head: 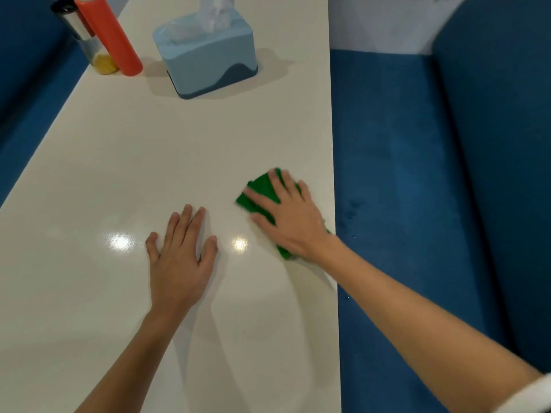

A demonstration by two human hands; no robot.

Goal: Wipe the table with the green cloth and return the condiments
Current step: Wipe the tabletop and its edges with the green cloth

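- Green cloth [262, 192]: lower right of frame, flat on the desk [125, 162] near its right edge. Crumpled, part hidden under the palm.
- Right hand [293, 217]: fingers spread wide, pressed flat on top of the cloth. No pinch; holds by downward pressure only.
- Left hand [180, 260]: lower centre, palm down on bare desk, fingers apart, holding nothing. Prob. bracing.
- Cloth handling (est.): soft, light, limp, no stiffness. Bunches if pushed from one edge. Take hold w/ whole palm over the middle, fingers fanned to keep it spread. Desk surface glossy, so cloth likely slides easily; slip under palm possible if pressure is low.
- Condiments: upper left of frame, at desk's far left edge. Orange bottle [110, 37] touches or overlaps a metal-topped shaker [74, 22] w/ yellow contents at its base; contact cannot be confirmed.
- Condiment handling (est.): rigid, light to moderate wt. Bottle tall and narrow, so tip-prone; grip mid-body. Shaker body looks like glass, so fragile; grip around the waist.
- Blue tissue box [208, 55]: top centre, well apart from both hands.
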